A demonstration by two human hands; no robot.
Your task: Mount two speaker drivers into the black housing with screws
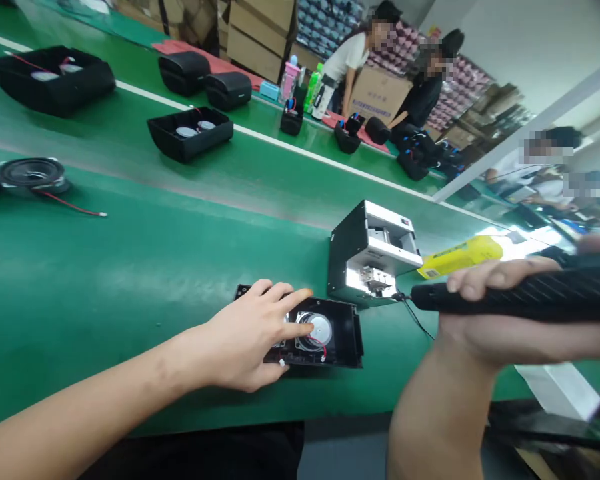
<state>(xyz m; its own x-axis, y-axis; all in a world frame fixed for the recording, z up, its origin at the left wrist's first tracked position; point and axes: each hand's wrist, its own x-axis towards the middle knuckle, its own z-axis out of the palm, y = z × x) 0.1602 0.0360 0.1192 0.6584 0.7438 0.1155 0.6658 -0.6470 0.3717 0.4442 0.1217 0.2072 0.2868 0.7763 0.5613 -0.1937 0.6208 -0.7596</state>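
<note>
My left hand [260, 330] lies spread over a black speaker housing [347, 333], its fingers stretched out. One fingertip reaches the round silver back of a speaker driver [320, 330] seated inside. A second driver is mostly hidden under the hand. Thin red wires with white plugs lie in the housing. My right hand [485, 307] is wrapped round a black electric screwdriver [520, 293], held nearly level. The screwdriver's tip is at the front of a black and silver screw feeder [375, 257]; whether a screw is on it, I cannot tell.
A yellow bottle-like container [463, 257] lies behind the screwdriver. Loose speaker drivers [33, 173] rest at the left. Open black housings [190, 137] stand on the green bench beyond. Several people work at the far side, near bottles [313, 87] and cardboard boxes [260, 40].
</note>
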